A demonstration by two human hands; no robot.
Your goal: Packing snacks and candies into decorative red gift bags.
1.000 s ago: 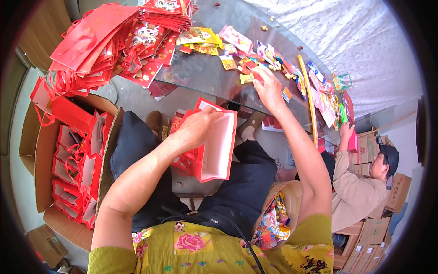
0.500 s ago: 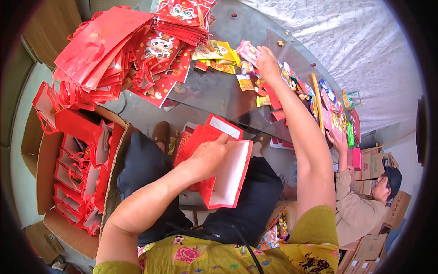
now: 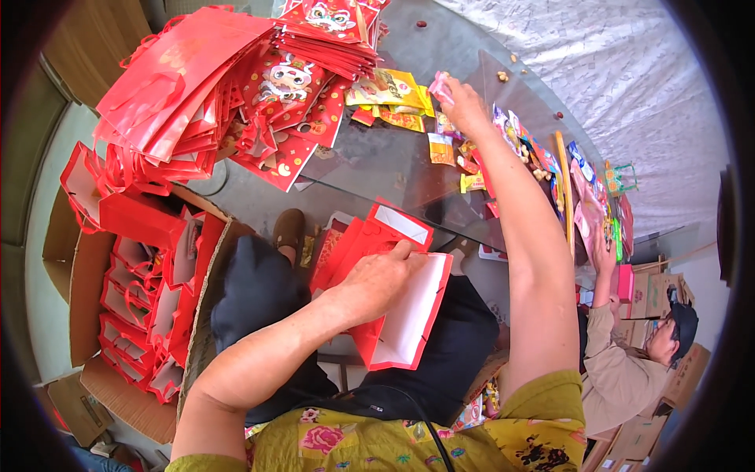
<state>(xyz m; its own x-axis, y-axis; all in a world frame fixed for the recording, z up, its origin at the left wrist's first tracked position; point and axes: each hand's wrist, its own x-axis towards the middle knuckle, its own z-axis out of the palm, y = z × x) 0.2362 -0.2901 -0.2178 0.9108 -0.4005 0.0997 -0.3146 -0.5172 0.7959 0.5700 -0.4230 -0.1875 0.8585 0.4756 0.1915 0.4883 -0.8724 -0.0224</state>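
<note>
Over my lap, my left hand [image 3: 379,285] grips the edge of a red paper gift bag [image 3: 363,344] whose white inside [image 3: 413,315] faces up. My left fingers are closed on its rim. Stretched out over the glass table [image 3: 370,169], my right hand [image 3: 465,108] pinches a small pink packet [image 3: 442,88], which is partly hidden by the fingers. Just left of that hand lie yellow snack packets [image 3: 391,90]. Below it are an orange-and-white sachet [image 3: 441,149] and a small yellow sachet [image 3: 472,182].
Flat red gift bags [image 3: 185,79] are piled at the table's far left. Beside my left leg, a cardboard box [image 3: 85,299] holds several upright red bags [image 3: 130,315]. A wooden stick [image 3: 564,189] lies among snacks at right, where another person [image 3: 629,370] reaches to the table.
The pink packet has turned in my right hand and shows less. My left hand still holds the bag. The whole view has shifted slightly, and the other person's hand has moved.
</note>
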